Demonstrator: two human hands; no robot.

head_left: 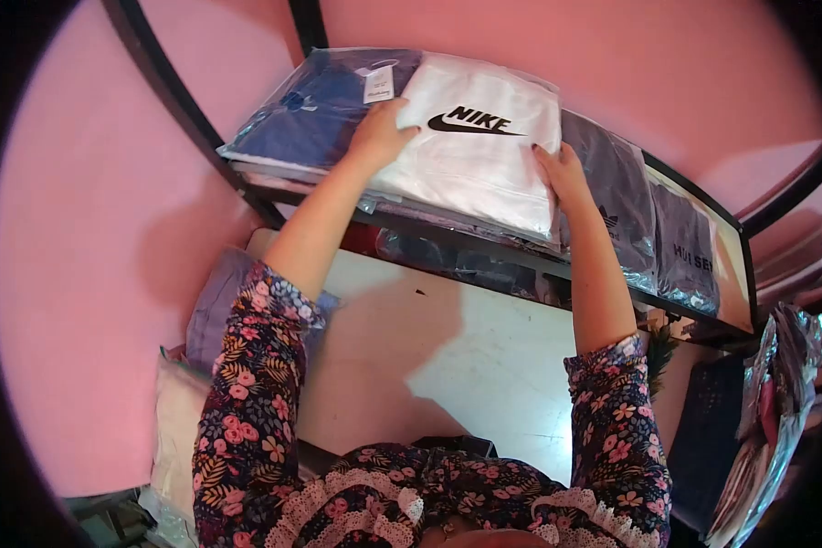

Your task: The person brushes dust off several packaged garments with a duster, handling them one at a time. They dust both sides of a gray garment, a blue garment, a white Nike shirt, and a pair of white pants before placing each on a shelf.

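Head view, looking down on a black-framed shelf against a pink wall. White Nike garment pack, sealed in clear plastic, lies flat on the shelf, logo up, overlapping its neighbours on both sides. Left hand grips the pack's left edge, fingers curled over the top; thumb not visible. Right hand grips the right edge near the front corner, fingers on the plastic. Just left of the pack: blue bagged garment with a white tag. To its right: dark grey bagged garment, then another dark pack with white lettering. Both sleeves are floral. White table stands below the shelf; shiny bagged goods at far right.
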